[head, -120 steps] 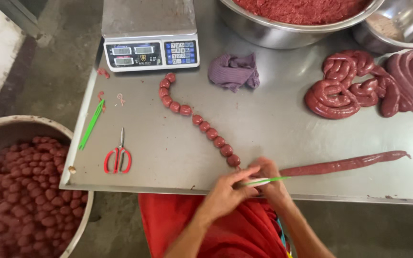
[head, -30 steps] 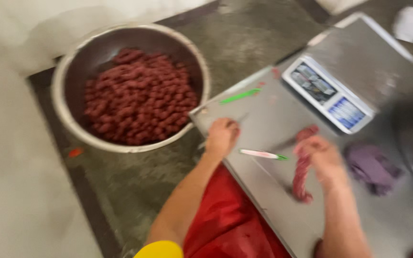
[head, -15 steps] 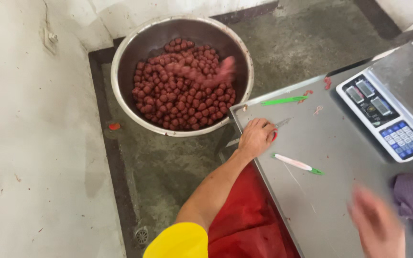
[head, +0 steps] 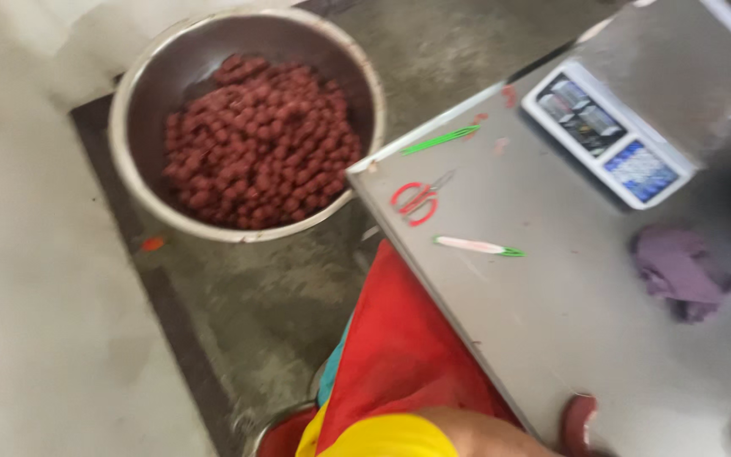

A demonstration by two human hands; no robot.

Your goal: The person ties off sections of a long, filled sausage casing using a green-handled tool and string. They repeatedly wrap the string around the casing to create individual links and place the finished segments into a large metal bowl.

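Neither of my hands shows in the head view. Only a bit of bare arm [head: 475, 427] under a yellow sleeve [head: 382, 440] appears at the bottom edge, above a red apron [head: 399, 355]. A large metal bowl [head: 129, 182] on the floor holds several small dark red sausage balls [head: 255, 140]. On the steel table [head: 568, 322] lie red-handled scissors [head: 416, 199], a white stick with a green tip [head: 477, 246] and a green stick [head: 439, 140] near the corner. Two dark red sausage ends [head: 577, 423] poke in at the bottom edge of the table.
A digital scale [head: 607, 131] stands at the table's far side. A crumpled purple cloth [head: 678, 271] lies to the right. The bowl sits on dark concrete floor [head: 255, 305] beside the table's left edge, with pale floor [head: 35, 338] further left.
My left hand, which rested on the table corner, and my blurred right hand have both left the view. The scissors now lie uncovered. The view has shifted slightly right and closer.
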